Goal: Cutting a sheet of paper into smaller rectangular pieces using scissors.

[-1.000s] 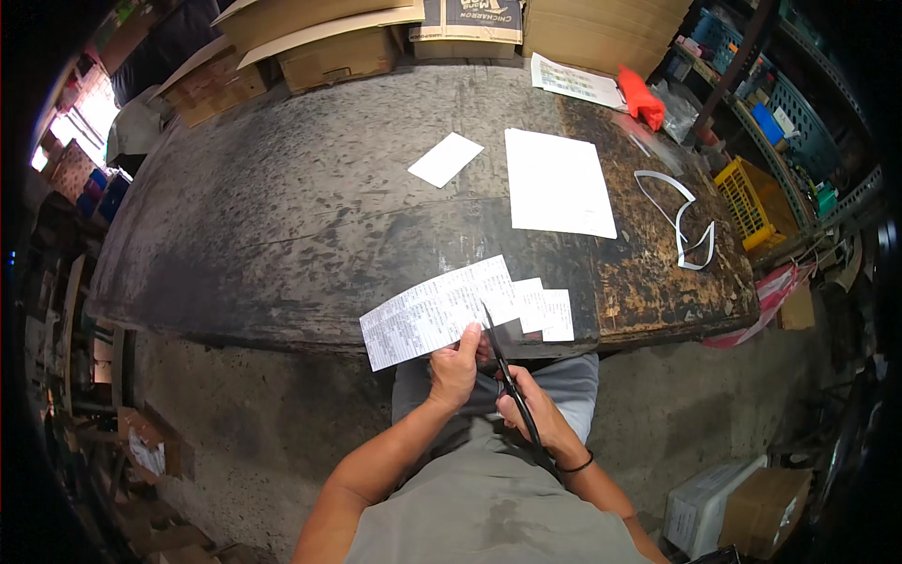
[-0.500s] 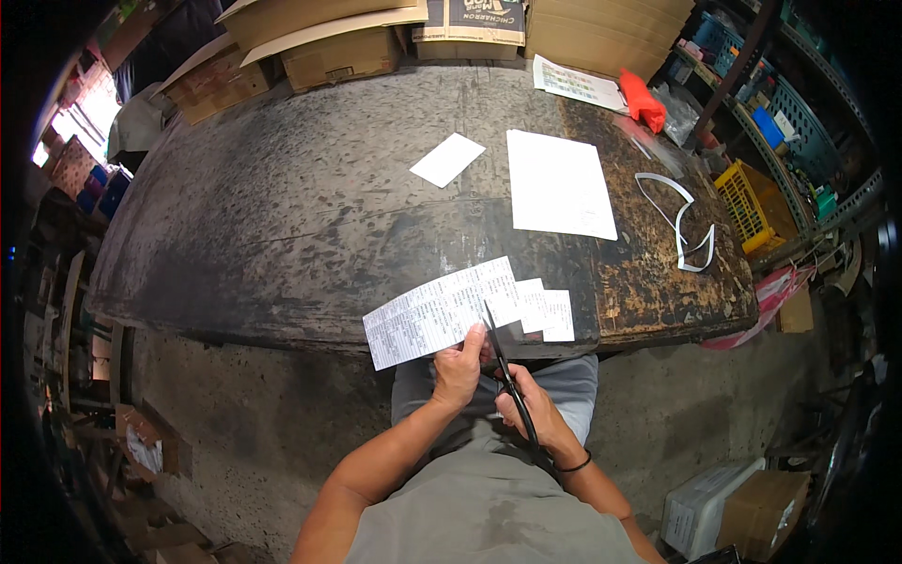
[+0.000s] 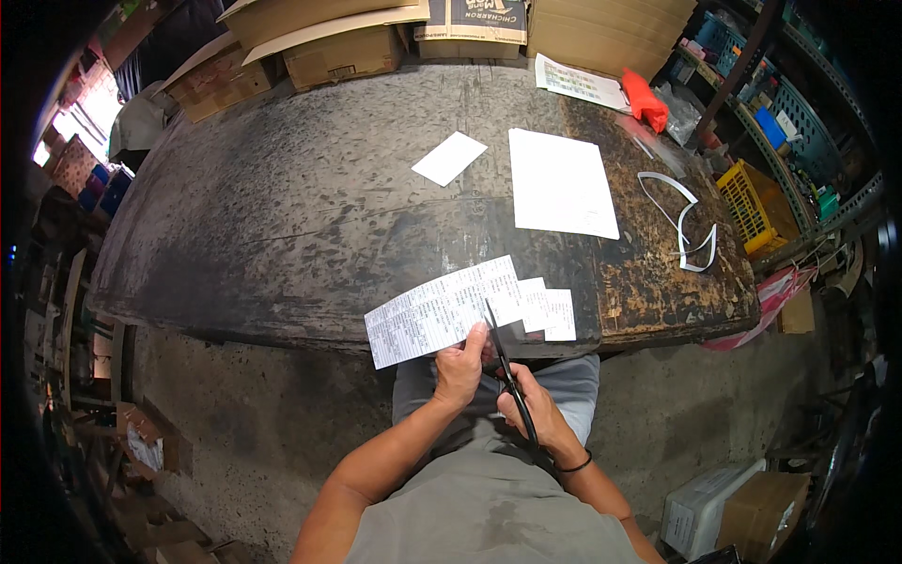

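Far L of my fingers, low down on the floor (image 3: 244,404), an opened brown carton (image 3: 141,442). The surface (image 3: 282,216), dark + worn, spreads out ahead of my fingers; brown boxes (image 3: 338,61) line its far edge, well beyond my reach. Long printed sheet (image 3: 413,324) sticks out L of my L fingers (image 3: 477,336), held tilted over the nr edge of the surface; they're pinching its lower edge, thumb on top. Straight ahead, well past those fingers, a small blank card (image 3: 449,158) lies askew. My R fingers (image 3: 508,407) are wrapped round the black scissors (image 3: 499,346), blades pointing up + away, tip over the sheet just R of my L thumb; can't tell if blades are apart. Just beyond R fingers, slightly R, small printed slips (image 3: 561,316) lie overlapped nr the sheet's R end. Further out that way, white paper stack (image 3: 564,183), then a printed page (image 3: 581,83) + red packet (image 3: 645,101) at the back. Well R of my fingers, curled white strip (image 3: 683,226) on the surface; past that, off the surface, yellow crate (image 3: 745,211). Low R, behind my R fingers, white box (image 3: 700,508) btwn me + a brown box (image 3: 763,508), side by side.
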Motion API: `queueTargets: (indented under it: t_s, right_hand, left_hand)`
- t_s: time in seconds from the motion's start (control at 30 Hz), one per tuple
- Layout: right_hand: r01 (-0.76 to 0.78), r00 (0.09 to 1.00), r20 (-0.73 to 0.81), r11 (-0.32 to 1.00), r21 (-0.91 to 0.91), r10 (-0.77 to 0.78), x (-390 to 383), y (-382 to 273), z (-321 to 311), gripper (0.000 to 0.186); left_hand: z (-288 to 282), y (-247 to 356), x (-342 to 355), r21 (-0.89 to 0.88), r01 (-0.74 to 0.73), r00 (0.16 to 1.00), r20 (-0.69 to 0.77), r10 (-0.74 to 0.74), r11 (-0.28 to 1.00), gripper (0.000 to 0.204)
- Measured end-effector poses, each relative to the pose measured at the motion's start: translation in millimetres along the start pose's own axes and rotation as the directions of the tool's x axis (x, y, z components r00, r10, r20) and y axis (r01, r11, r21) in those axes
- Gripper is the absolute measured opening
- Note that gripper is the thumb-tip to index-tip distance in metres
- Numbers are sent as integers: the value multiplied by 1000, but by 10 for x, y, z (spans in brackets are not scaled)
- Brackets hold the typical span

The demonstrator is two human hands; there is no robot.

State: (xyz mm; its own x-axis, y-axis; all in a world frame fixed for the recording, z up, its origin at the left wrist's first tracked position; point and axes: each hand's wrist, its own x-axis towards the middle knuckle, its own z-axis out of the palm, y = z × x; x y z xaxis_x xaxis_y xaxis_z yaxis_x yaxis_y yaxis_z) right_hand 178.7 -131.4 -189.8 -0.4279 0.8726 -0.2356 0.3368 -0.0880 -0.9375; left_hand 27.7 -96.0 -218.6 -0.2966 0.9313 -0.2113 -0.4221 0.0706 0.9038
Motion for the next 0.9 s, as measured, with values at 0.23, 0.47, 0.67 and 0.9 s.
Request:
queueTargets:
  t_s: [0.23,0.47,0.67,0.9]
  right_hand:
    - [3,1000,-20,1000,-2,-3,-5,40,3,61]
    - [25,999,-35,999,-20,-26,-11,-38,3,56]
    - [21,998,-58,1000,-14,-22,-16,-7,15,54]
    - [24,997,-77,999,-48,-28,-31,-52,26,53]
  left_hand:
    - [22,20,-1,-18,-20,1000,12,21,1000,14]
    - [14,11,-1,-2,-21,1000,1,21,1000,13]
    - [13,14,-1,15,10,1000,5,-10,1000,13]
    - [15,3,7,0,1,1000,20,-1,1000,13]
